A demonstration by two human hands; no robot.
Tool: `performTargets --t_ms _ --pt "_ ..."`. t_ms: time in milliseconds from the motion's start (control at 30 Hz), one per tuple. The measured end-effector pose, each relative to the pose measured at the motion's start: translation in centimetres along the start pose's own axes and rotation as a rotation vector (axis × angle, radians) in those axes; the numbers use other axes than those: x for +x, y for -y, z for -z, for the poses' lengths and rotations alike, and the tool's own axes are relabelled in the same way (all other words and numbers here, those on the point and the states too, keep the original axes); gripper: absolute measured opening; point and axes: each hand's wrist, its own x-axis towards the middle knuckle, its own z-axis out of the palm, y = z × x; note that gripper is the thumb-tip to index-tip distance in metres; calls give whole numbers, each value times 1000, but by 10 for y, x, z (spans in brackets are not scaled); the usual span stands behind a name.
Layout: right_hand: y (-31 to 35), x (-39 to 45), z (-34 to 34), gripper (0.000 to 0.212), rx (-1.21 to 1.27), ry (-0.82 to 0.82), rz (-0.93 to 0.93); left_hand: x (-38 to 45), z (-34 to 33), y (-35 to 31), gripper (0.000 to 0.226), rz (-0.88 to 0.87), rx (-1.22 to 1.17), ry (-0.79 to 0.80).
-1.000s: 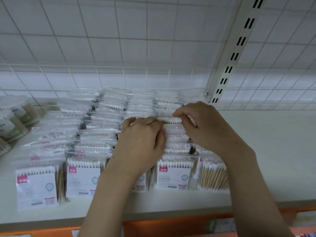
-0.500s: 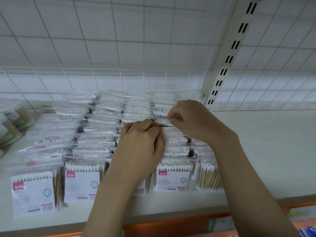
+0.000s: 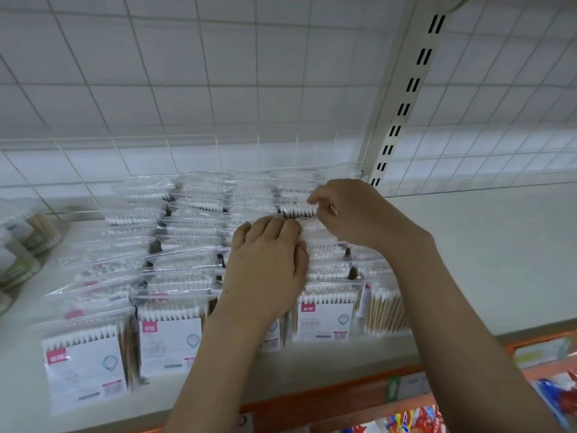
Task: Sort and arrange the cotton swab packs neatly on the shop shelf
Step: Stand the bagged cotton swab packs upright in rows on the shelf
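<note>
Several rows of clear cotton swab packs (image 3: 184, 260) with white labels stand upright on the pale shelf (image 3: 487, 260), front to back. My left hand (image 3: 268, 264) lies over the tops of the packs in the third row, fingers curled onto their upper edges. My right hand (image 3: 346, 214) reaches further back in the fourth row and pinches the top of a swab pack (image 3: 296, 209) between thumb and fingers. The front pack of that row (image 3: 326, 317) shows its label. The packs under my hands are partly hidden.
A wire grid back panel (image 3: 218, 98) and a slotted white upright (image 3: 402, 104) rise behind the packs. Green-labelled swab tubs (image 3: 22, 245) sit at the far left. The shelf's orange front strip (image 3: 343, 395) runs below, with colourful goods (image 3: 559, 398) beneath.
My right hand has moved slightly further back along the fourth row of packs. My left hand stays on the pack tops. The view has shifted a little.
</note>
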Motion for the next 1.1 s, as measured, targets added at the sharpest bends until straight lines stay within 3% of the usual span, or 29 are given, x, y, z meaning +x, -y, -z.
performTargets --t_ms 100,333,700,967,1100 --pt "-1 9 -2 33 -64 -79 -32 -1 0 1 46 -2 -7 -7" --pt "3 20 -10 23 -84 -4 -26 -1 -1 1 40 4 -35 -21" --pt "4 18 1 16 -20 -51 -17 -4 -1 0 37 5 -27 -63" --pt "-1 16 34 16 275 -366 5 -3 -2 0 37 17 -26 -71" --pt "-3 13 50 17 378 -377 29 -4 -2 0 47 14 -36 -92"
